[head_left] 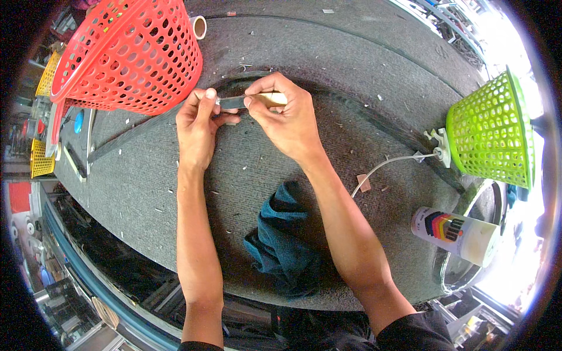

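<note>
Right hand (290, 114): fingers and thumb clamped on a flat-bladed hand tool (233, 103), cream handle inside the grip, dark grey blade pointing left toward the other hand. Left hand (196, 128): thumb and finger pinched together on a small shiny piece (218, 102) right at the blade's end (too small to tell what it is). Tool sits level between the two hands, above the grey ribbed mat (257, 158); both hands bare, forearms coming up from the near edge.

Just beyond and left of the left hand: red perforated plastic basket (146, 58), with a hollow roll (199, 27) beside its far right side. Further left of that hand, a round blue object (78, 121), then a yellow basket (42, 158) near the rim of the view.

Nearer the body than both hands, between the forearms: crumpled dark blue cloth (281, 240) on the mat. Right of the right forearm: pinkish flat scrap (364, 183) and a thin white hose (386, 161), which runs to a white fitting by the green perforated basket (492, 131), well to the right of the right hand. Nearer the body than that basket, a white can (451, 234) with a multicoloured label. Pale bits lie scattered over the mat all round the hands.
</note>
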`<state>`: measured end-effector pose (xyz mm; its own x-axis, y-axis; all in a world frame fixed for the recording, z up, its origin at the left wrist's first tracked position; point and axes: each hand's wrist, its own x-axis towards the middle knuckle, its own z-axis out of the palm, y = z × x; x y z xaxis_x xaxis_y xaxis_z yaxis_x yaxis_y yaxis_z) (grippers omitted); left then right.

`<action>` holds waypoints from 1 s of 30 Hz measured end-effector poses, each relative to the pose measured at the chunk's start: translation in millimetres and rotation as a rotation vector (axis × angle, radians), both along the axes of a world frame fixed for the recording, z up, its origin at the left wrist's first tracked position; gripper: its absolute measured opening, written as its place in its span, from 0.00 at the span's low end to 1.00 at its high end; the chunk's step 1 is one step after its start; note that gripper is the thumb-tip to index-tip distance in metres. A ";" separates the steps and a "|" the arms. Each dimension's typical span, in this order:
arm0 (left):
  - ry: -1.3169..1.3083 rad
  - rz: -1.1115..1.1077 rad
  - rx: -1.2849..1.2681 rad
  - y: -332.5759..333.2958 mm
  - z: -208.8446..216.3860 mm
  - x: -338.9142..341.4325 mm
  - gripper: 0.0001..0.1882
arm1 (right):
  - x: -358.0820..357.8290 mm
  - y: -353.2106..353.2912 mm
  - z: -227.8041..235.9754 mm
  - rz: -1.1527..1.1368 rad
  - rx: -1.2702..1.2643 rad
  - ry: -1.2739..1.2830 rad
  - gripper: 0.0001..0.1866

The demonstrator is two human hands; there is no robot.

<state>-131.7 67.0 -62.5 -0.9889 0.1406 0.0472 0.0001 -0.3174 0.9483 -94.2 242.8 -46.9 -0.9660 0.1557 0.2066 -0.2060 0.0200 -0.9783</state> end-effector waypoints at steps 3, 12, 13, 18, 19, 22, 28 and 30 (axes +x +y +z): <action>-0.002 -0.008 -0.005 0.0 0.3 0.7 0.12 | -1.2 -1.6 -1.5 -0.040 0.001 0.020 0.06; -0.029 0.013 -0.022 1.8 1.2 1.3 0.11 | -3.7 -2.3 -5.8 -0.045 -0.011 0.062 0.07; -0.025 0.015 -0.026 1.6 0.6 1.0 0.11 | -3.0 -2.1 -6.1 -0.048 0.012 0.068 0.07; 0.013 -0.004 -0.074 -1.6 -1.4 -0.8 0.12 | -5.0 -0.4 -6.3 0.008 -0.126 -0.028 0.06; 0.020 -0.010 -0.101 -2.0 -1.1 -1.1 0.12 | -6.1 3.2 -5.9 0.069 -0.138 -0.049 0.06; 0.028 -0.007 -0.141 -0.4 0.9 0.5 0.13 | -6.2 7.7 -4.4 0.151 -0.178 -0.101 0.06; 0.065 0.009 -0.206 6.6 6.0 4.7 0.14 | -4.9 1.8 -4.0 0.029 -0.202 -0.090 0.06; 0.090 -0.004 -0.238 6.8 6.6 5.3 0.14 | -4.7 -0.9 -5.9 -0.004 -0.191 -0.074 0.07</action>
